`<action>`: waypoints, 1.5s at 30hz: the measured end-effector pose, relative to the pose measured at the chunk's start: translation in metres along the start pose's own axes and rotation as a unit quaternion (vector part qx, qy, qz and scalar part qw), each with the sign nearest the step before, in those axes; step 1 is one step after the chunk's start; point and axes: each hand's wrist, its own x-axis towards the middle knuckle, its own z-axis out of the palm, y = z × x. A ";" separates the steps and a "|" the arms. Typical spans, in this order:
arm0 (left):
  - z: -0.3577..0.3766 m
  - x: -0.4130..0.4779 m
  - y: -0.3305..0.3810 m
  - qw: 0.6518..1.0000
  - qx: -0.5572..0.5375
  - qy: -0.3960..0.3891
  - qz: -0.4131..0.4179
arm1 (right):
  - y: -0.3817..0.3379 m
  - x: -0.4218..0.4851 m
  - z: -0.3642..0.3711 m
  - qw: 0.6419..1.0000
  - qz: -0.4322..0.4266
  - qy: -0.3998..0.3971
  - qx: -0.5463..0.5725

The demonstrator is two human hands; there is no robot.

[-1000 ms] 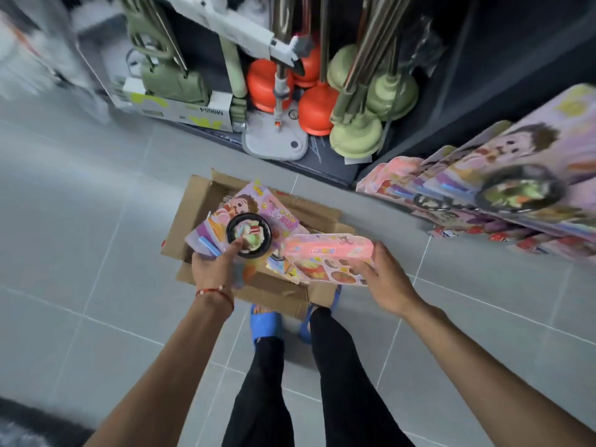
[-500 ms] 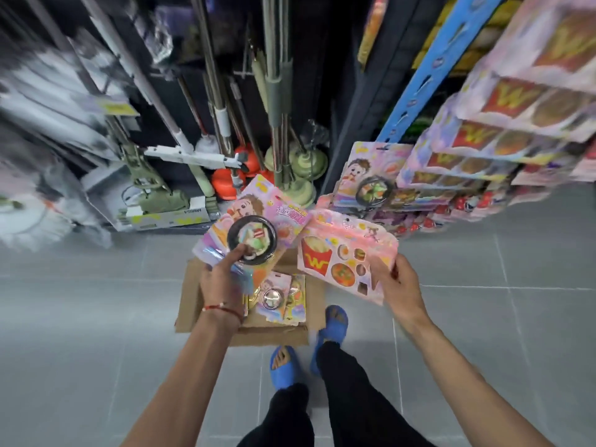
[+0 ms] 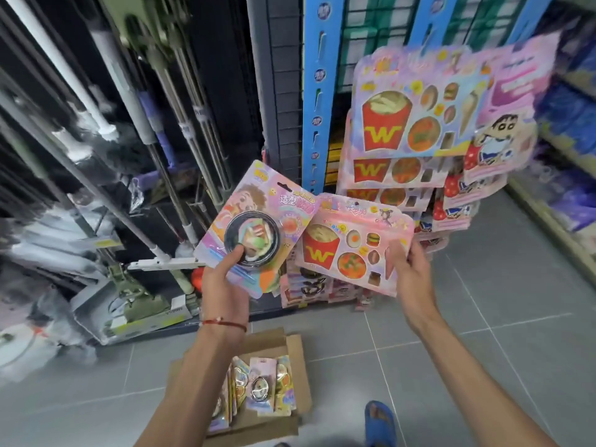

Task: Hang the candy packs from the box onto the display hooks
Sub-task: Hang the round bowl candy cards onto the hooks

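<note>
The hung packs (image 3: 416, 117) crowd the display front in overlapping rows and hide whatever carries them. Bare wire grid (image 3: 383, 24) shows above the top row. A narrow slot runs between the blue upright (image 3: 317, 91) and the packs' left edge. Beyond the upright, leaning mop handles (image 3: 190, 130) wall off the left side. The bowl pack (image 3: 254, 227) gripped by the left hand (image 3: 222, 285) overlaps the fries pack (image 3: 348, 243) gripped by the right hand (image 3: 409, 269), closing the middle between them. A shelf (image 3: 567, 175) hems in the right. Open grey floor (image 3: 503, 311) lies between the shelf and the display foot. The box (image 3: 298, 359) stands open-topped under the arms.
</note>
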 end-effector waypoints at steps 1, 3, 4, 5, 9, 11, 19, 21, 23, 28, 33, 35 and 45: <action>0.015 0.000 0.000 1.000 -0.004 -0.008 0.012 | -0.011 0.010 -0.006 1.000 -0.015 0.003 0.001; 0.047 -0.001 0.001 0.999 -0.014 -0.033 0.038 | -0.034 0.032 -0.017 0.999 -0.050 0.009 0.002; 0.064 -0.003 0.002 0.998 -0.022 -0.036 0.049 | -0.046 0.042 -0.022 0.998 -0.064 0.008 0.002; 0.079 -0.003 0.002 0.997 -0.025 -0.032 0.063 | -0.056 0.055 -0.027 0.997 -0.077 0.000 0.003; 0.136 -0.011 0.004 0.992 -0.052 -0.047 0.108 | -0.095 0.089 -0.044 0.991 -0.118 -0.063 -0.009; 0.156 -0.017 0.006 0.988 -0.070 -0.065 0.124 | -0.111 0.100 -0.051 0.988 -0.120 -0.100 -0.006; 0.201 -0.031 0.022 0.979 -0.093 -0.050 0.175 | -0.172 0.127 -0.060 0.978 -0.168 -0.124 0.027; 0.214 -0.034 0.028 0.977 -0.078 -0.073 0.186 | -0.192 0.136 -0.057 0.977 -0.182 -0.103 0.031; 0.225 -0.033 0.036 0.975 -0.066 -0.080 0.196 | -0.210 0.145 -0.055 0.978 -0.187 -0.079 0.047; 0.249 -0.022 0.059 0.971 -0.075 -0.087 0.210 | -0.251 0.172 -0.052 0.979 -0.190 -0.042 0.067; 0.260 -0.013 0.073 0.966 -0.084 -0.079 0.233 | -0.269 0.188 -0.048 0.981 -0.184 -0.029 0.054; 0.261 -0.009 0.076 0.966 -0.084 -0.077 0.231 | -0.270 0.191 -0.048 0.982 -0.180 -0.026 0.048; 0.259 0.000 0.073 0.972 -0.063 -0.073 0.215 | -0.269 0.196 -0.048 0.985 -0.160 -0.024 0.055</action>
